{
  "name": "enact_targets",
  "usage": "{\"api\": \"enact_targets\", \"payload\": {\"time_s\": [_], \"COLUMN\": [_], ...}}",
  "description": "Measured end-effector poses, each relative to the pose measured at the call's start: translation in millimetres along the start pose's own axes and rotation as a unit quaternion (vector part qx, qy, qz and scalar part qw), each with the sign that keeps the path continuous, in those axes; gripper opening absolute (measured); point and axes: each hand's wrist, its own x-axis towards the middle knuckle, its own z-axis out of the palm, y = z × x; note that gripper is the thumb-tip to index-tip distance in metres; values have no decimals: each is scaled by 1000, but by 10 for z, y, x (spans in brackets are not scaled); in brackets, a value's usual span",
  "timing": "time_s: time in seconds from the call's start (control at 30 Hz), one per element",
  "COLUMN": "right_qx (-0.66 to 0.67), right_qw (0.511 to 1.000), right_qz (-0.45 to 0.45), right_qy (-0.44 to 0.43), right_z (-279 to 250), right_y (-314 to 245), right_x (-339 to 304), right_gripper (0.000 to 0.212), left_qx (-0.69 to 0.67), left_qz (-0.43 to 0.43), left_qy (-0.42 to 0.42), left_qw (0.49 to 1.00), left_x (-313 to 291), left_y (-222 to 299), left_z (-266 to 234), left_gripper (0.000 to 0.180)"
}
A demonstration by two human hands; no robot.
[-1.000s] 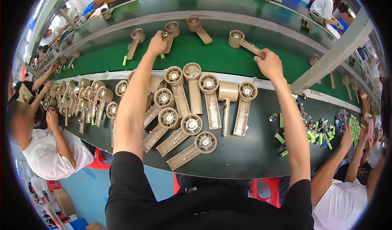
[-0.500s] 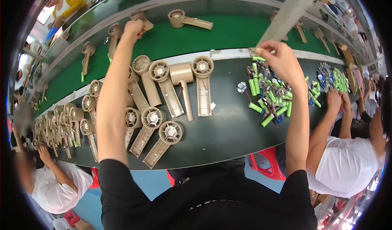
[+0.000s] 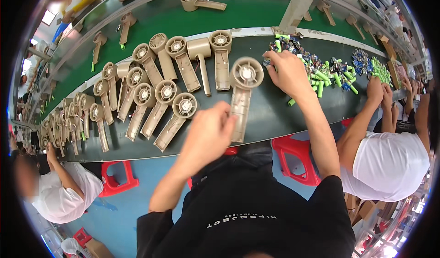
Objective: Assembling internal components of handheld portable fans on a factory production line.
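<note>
Holding a tan plastic hair-dryer shell [image 3: 242,97] by its handle above the dark counter [image 3: 275,116], our left hand [image 3: 208,136] is closed around it; our right hand [image 3: 288,72] pinches into the green cylindrical cells [image 3: 321,79], whose neighbours could roll off if nudged.

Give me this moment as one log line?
left hand: holds beige shell | right hand: in green cells | bench
</note>
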Motion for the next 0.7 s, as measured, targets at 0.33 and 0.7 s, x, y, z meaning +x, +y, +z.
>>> {"api": "enact_targets", "payload": {"time_s": [0.33,0.7], "right_qx": [145,291], "right_qw": [973,920], "right_qz": [115,-51], "right_qy": [140,258], "right_z": [9,-413], "right_y": [-99,-938], "right_x": [-329,-681], "right_gripper": [21,18], "left_qx": [69,-468], "left_qz": [57,101], "left_qy": [165,88], "left_qw": [982,874], "left_x": [-49,236], "left_y": [-237,114], "left_z": [548,499], "left_gripper": [19,28]}}
